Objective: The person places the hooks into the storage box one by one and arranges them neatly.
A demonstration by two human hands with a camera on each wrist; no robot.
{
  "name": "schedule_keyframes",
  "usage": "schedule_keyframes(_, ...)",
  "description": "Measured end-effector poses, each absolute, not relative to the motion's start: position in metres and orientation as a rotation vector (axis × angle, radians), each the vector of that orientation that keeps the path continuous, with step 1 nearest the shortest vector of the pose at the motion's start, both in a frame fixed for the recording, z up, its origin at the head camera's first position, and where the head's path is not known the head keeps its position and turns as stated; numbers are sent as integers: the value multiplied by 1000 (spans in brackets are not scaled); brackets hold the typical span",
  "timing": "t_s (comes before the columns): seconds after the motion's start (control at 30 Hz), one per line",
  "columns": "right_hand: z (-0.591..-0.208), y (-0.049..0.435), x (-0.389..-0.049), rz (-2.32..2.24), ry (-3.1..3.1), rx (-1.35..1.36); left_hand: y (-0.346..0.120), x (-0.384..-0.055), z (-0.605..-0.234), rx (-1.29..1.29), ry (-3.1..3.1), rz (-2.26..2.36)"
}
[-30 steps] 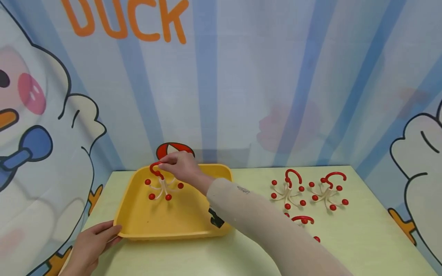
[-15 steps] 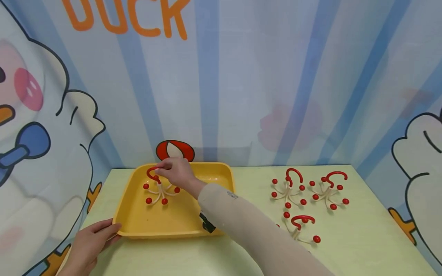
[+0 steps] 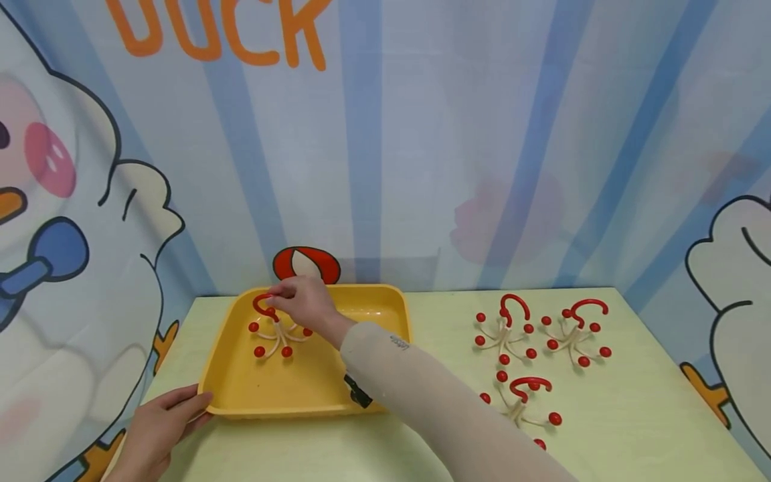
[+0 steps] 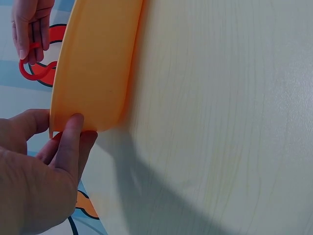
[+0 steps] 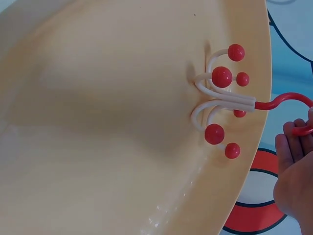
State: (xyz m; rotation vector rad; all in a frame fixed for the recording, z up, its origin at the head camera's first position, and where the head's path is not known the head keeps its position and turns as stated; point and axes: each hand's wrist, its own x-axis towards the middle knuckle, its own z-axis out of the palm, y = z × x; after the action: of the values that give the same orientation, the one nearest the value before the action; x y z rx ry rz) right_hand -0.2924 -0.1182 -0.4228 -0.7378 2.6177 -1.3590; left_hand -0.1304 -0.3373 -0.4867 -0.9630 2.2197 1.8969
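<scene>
Pinching hand: I am watching remotely as the right hand [image 3: 306,306] is holding a hanger [image 3: 279,330] narrowly by its red hook [image 5: 293,96].
Yellow tray [image 3: 307,389]: lying at the tabletop's [image 3: 650,402] far left, it is taking that hanger near its own far left corner.
Steadying hand: the left hand [image 3: 161,427] is gripping the tray's near left corner.
Other hangers [image 3: 504,328]: three are standing toward the tabletop's right edge.
Held hanger: it is sitting lower and slightly further left than a second ago, so its weight is probably passing to the tray.
</scene>
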Motion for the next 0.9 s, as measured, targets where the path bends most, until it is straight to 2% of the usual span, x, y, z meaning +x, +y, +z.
schedule_keyframes(0.4,-415,-82,-295,-1380,2521,-812,-335,-132,-488,-1001,2236,1882)
schedule_keyframes(0.67,-402,-38,-298,-1283,2563,-890,-338,-138,-491,-1013,2254,1805)
schedule_keyframes(0.9,-388,7,-297,-1179,2519,-908,-342,-146,-505,-1121,2237,1762)
